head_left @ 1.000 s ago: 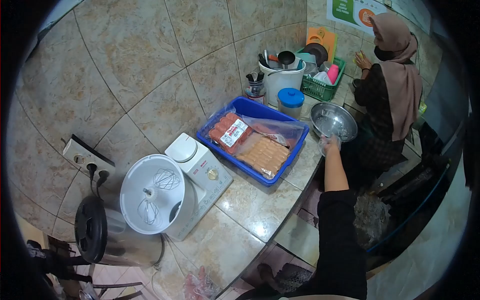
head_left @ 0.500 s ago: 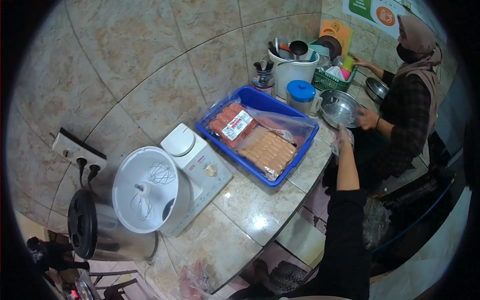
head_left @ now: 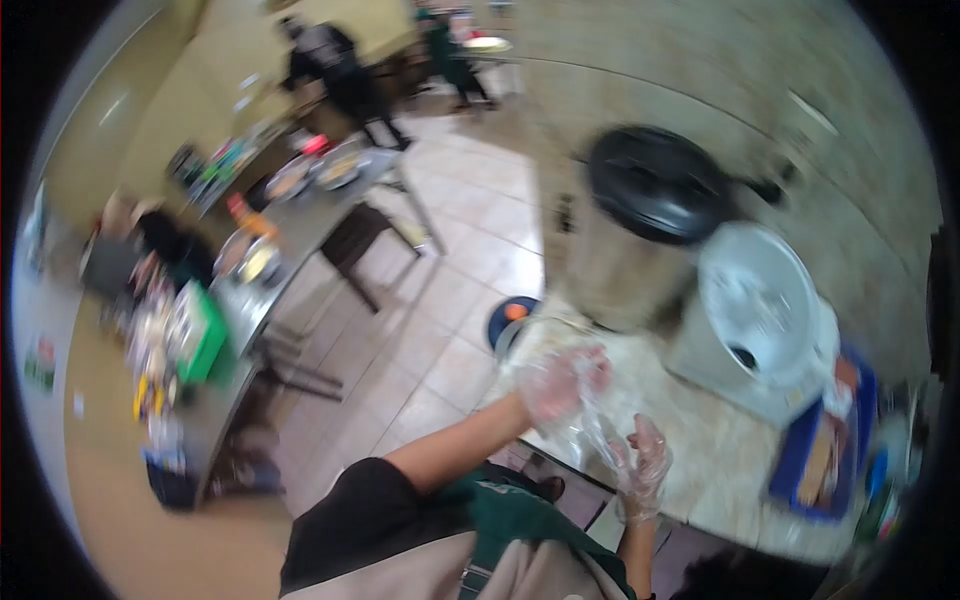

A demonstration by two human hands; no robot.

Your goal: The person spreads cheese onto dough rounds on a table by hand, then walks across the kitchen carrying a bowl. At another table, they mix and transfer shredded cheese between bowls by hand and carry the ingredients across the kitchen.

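Observation:
My left hand [head_left: 565, 385], in a loose clear plastic glove, is over the near end of the tiled counter [head_left: 690, 460]. Its fingers are smeared by motion, so I cannot make out their pose. Lower and to the right, my right hand [head_left: 648, 462] also wears a clear glove. A strip of clear plastic film [head_left: 600, 425] stretches between the two hands, apparently part of the left glove, and the right fingers look closed on it. Nearest to the hands on the counter are a metal canister with a black lid [head_left: 660, 185] and a white stand mixer [head_left: 715, 365].
A blue tray [head_left: 795, 455] with packaged sausages lies right of the mixer. Across the tiled floor, a long metal table [head_left: 285, 270] holds bowls and a green container [head_left: 200, 330]. A brown stool [head_left: 365, 245] stands beside it. Other people [head_left: 335, 70] are in the background.
My view has swung left, from the wall and the co-worker to the wider room. My right hand has come back from the metal bowl and is now close to my left hand.

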